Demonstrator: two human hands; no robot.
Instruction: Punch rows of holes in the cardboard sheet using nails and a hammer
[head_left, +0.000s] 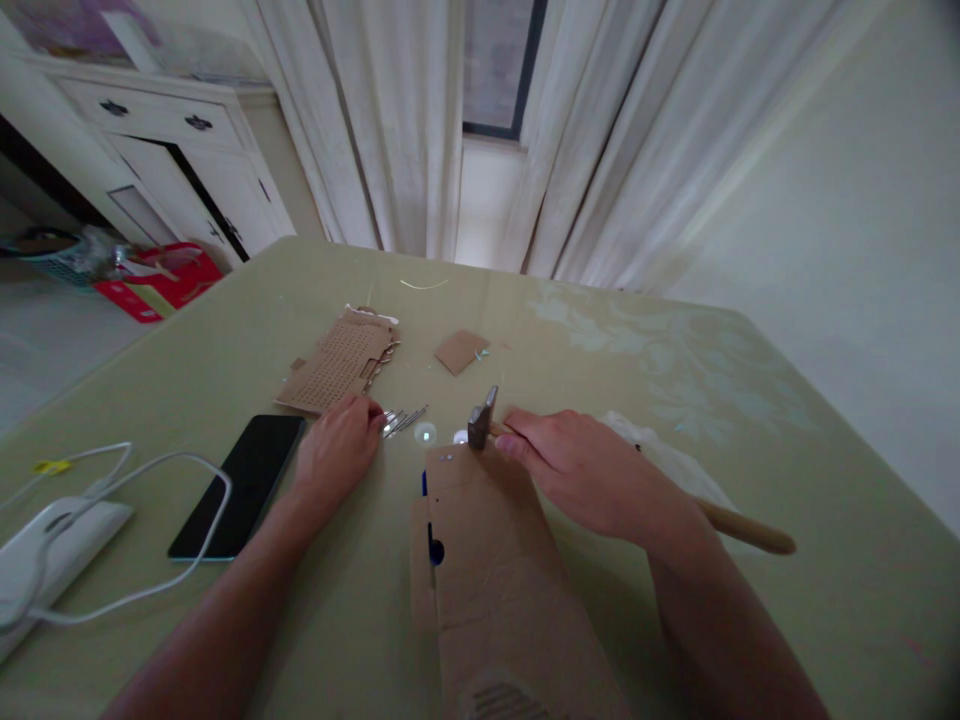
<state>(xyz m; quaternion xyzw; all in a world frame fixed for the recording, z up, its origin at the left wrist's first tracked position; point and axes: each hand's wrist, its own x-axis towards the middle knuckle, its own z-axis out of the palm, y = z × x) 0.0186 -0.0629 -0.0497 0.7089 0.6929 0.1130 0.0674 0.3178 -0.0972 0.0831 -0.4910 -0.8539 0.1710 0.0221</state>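
Head view, centre frame: your right hand grips hammer choked high for control; left hand's fingertips pinch at nails beside cardboard.

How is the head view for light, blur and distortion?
Head view: dim, flat light from the curtained window; wide-angle bending at the edges; left hand at the nails and right hand gripping the hammer slightly soft.
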